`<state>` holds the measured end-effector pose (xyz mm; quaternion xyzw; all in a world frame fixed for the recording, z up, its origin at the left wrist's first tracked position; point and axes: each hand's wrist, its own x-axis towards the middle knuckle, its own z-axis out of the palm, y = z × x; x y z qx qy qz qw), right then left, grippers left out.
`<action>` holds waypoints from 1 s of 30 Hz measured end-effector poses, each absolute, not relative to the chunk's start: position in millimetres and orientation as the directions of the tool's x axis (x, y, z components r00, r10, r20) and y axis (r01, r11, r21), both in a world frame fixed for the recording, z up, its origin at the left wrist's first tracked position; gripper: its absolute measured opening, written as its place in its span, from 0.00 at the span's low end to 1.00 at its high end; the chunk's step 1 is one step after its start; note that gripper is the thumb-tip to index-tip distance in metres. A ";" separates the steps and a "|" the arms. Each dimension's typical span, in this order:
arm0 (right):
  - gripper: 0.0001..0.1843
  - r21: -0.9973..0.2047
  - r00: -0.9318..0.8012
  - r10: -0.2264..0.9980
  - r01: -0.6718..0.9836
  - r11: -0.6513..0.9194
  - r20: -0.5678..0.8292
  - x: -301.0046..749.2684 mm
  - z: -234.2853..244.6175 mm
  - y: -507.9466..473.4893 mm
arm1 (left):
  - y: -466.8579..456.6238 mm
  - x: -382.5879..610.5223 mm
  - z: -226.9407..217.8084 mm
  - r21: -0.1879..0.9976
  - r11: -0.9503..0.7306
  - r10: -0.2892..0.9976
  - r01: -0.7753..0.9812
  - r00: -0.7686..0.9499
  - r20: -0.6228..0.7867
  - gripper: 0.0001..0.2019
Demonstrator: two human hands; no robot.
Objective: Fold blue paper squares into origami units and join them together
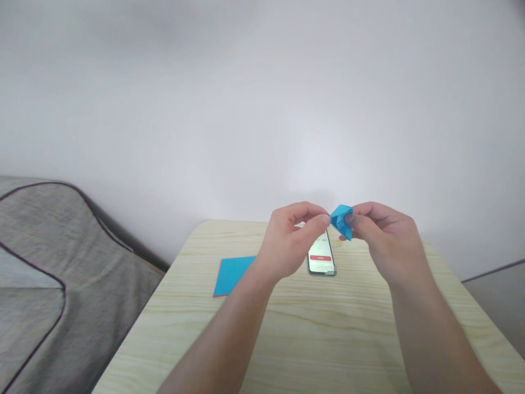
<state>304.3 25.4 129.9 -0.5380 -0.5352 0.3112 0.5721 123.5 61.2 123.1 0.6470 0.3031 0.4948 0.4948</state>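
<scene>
1. A table [315,339] is seen beneath.
2. Above it, folded paper [340,213] is pinched at its tip by the left hand [292,236] and by the right hand [389,236], thumb inside its hollow.
3. Shaping looks advanced; what remains cannot be told (flat paper [233,273], seemingly unfolded, is seen alongside).
4. Beyond, a phone [320,264] is backed by a wall [246,109].

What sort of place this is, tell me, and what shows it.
Probably a room in a home: a wood-grain table by a plain pale wall, with what looks like grey upholstered furniture at left.
</scene>
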 end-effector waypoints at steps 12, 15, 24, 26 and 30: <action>0.10 -0.929 0.181 0.932 0.260 0.263 0.314 302.5 127.6 23.9 | 54.2 130.1 124.6 0.939 -0.343 0.901 -0.010 0.280 0.332 0.09; 0.10 -0.913 0.199 0.923 0.317 0.256 0.328 299.3 129.6 21.7 | 53.3 129.5 125.6 0.925 -0.377 0.893 0.047 0.281 0.350 0.09; 0.09 -0.808 0.319 0.851 0.559 0.186 0.416 287.8 130.2 16.8 | 53.7 130.5 126.7 0.811 -0.536 0.836 0.232 0.281 0.472 0.07; 0.08 -0.786 0.296 0.851 0.586 0.197 0.434 288.8 129.9 16.6 | 54.4 129.6 127.2 0.796 -0.546 0.832 0.260 0.279 0.480 0.08; 0.06 -0.753 0.211 0.873 0.615 0.231 0.440 292.8 129.9 17.4 | 55.1 127.4 128.0 0.776 -0.561 0.824 0.286 0.282 0.492 0.08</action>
